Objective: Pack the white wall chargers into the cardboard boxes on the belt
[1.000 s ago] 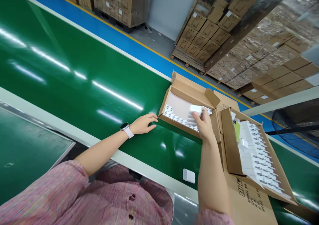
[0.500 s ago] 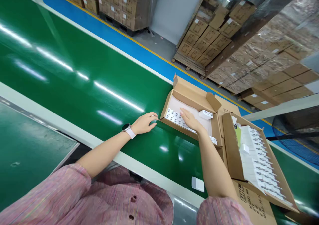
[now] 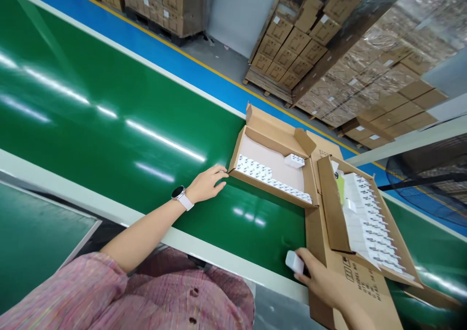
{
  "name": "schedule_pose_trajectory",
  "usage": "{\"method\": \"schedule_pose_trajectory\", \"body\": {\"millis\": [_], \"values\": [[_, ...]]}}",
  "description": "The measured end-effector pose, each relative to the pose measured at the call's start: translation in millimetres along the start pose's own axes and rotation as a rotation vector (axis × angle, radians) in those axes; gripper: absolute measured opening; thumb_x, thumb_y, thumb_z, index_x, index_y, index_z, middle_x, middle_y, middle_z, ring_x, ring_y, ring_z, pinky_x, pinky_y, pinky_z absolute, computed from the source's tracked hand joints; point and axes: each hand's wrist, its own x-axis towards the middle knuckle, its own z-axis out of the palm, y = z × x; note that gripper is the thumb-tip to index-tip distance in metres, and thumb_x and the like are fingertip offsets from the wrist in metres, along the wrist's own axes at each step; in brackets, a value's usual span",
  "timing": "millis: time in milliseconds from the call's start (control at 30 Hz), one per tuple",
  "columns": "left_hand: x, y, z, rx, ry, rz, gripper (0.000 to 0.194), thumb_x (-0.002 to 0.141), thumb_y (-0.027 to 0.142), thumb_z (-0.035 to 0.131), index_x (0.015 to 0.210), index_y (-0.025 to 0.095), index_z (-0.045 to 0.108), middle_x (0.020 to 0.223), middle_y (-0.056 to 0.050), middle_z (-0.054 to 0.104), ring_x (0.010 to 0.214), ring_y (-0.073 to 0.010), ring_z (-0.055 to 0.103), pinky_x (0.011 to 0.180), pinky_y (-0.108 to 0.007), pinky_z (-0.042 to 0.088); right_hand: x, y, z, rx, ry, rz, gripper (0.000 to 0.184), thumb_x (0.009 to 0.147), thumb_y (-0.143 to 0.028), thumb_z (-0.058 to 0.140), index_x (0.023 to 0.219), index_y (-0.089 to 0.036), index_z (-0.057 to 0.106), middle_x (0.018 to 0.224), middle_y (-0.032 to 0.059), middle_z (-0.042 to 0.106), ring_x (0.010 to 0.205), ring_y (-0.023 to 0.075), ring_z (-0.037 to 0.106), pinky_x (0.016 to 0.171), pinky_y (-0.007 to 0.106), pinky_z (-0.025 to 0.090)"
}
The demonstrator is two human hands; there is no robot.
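Note:
My right hand is closed around a small white charger block, low over the green belt near its front edge. My left hand, wearing a watch, is open with its fingers apart, and its fingertips are by the left corner of an open cardboard box. Inside that box, rows of small white printed cartons line the near side on a pale liner, and a separate white carton lies at the far right.
To the right, a second open box holds many white items in rows and a green piece. Both rest near flattened cardboard. The green conveyor belt stretches left. Stacked cartons stand beyond the blue floor strip.
My right hand has left the cartons in the box, come back toward me and taken hold of the white charger block on the belt. The left hand has barely moved.

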Motion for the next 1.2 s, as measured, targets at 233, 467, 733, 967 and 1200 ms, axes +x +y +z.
{"method": "schedule_pose_trajectory", "body": {"millis": [233, 467, 733, 967, 1200], "values": [[0.2, -12.0, 2.1, -0.044, -0.025, -0.054, 0.027, 0.1, 0.025, 0.051, 0.118, 0.02, 0.071, 0.129, -0.01, 0.067, 0.095, -0.0219, 0.072, 0.095, -0.039, 0.06, 109.1, -68.6, -108.0, 0.167, 0.54, -0.357, 0.054, 0.09, -0.051, 0.066, 0.136, -0.022, 0.063, 0.131, 0.0156, 0.062, 0.12, 0.0302, 0.067, 0.102, 0.042, 0.058], [2.6, -24.2, 2.4, -0.092, -0.033, -0.086, 0.026, 0.097, 0.027, 0.05, 0.11, 0.019, 0.072, 0.123, -0.011, 0.068, 0.084, -0.0196, 0.071, 0.087, -0.037, 0.062, 203.5, -155.8, -171.6, -0.199, 0.386, -0.151, 0.062, 0.073, -0.015, 0.071, 0.134, -0.007, 0.07, 0.135, 0.0239, 0.065, 0.125, 0.0354, 0.064, 0.114, 0.043, 0.046], [1.8, -21.3, -17.5, -0.043, -0.051, -0.07, 0.034, 0.096, 0.04, 0.047, 0.108, 0.019, 0.072, 0.123, -0.012, 0.069, 0.088, -0.0221, 0.072, 0.084, -0.038, 0.064, 196.7, -194.1, -145.1, -0.059, 0.331, -0.132, 0.058, 0.081, -0.02, 0.059, 0.139, -0.014, 0.067, 0.138, 0.0131, 0.07, 0.124, 0.0283, 0.067, 0.11, 0.036, 0.049], [16.2, -44.3, -30.9, 0.065, -0.11, -0.069, 0.042, 0.091, 0.06, 0.048, 0.098, 0.024, 0.067, 0.121, -0.01, 0.07, 0.076, -0.0235, 0.072, 0.079, -0.042, 0.066, 137.0, -206.6, -60.4, 0.216, 0.922, -0.227, 0.048, 0.095, -0.019, 0.043, 0.14, -0.014, 0.058, 0.143, 0.0164, 0.063, 0.135, 0.024, 0.056, 0.117, 0.041, 0.043], [26.8, -27.4, -38.5, 0.159, -0.144, -0.141, 0.044, 0.089, 0.061, 0.05, 0.098, 0.022, 0.067, 0.113, -0.008, 0.072, 0.089, -0.0261, 0.073, 0.088, -0.044, 0.065, 24.0, -171.8, 182.7, 0.649, 0.998, -0.073, 0.013, 0.083, -0.033, 0.06, 0.074, -0.026, 0.066, 0.071, 0.0047, 0.068, 0.071, 0.0228, 0.066, 0.074, 0.036, 0.057]]}}
